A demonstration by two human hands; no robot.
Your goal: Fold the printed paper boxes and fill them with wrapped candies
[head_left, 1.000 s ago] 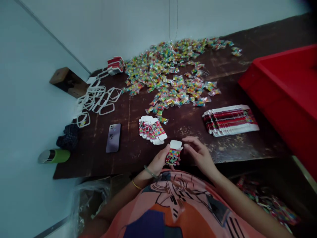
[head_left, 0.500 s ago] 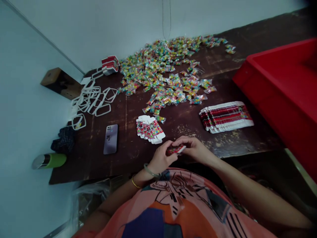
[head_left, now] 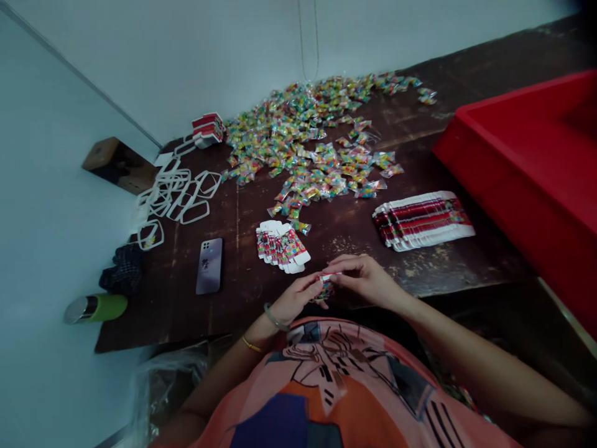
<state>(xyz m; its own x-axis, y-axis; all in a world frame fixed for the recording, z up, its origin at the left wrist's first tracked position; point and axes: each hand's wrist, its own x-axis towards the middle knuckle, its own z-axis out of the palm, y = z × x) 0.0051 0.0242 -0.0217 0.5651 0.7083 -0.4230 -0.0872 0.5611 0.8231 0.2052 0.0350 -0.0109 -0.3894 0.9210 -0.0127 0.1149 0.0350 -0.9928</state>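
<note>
By the table edge (head_left: 186,335), hands (head_left: 295,300) hold a carton (head_left: 327,289).

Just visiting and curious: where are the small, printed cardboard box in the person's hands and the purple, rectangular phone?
Printed cardboard box (head_left: 327,289): head view, its visible printed side.
Purple phone (head_left: 209,267): head view, middle of its back.
</note>
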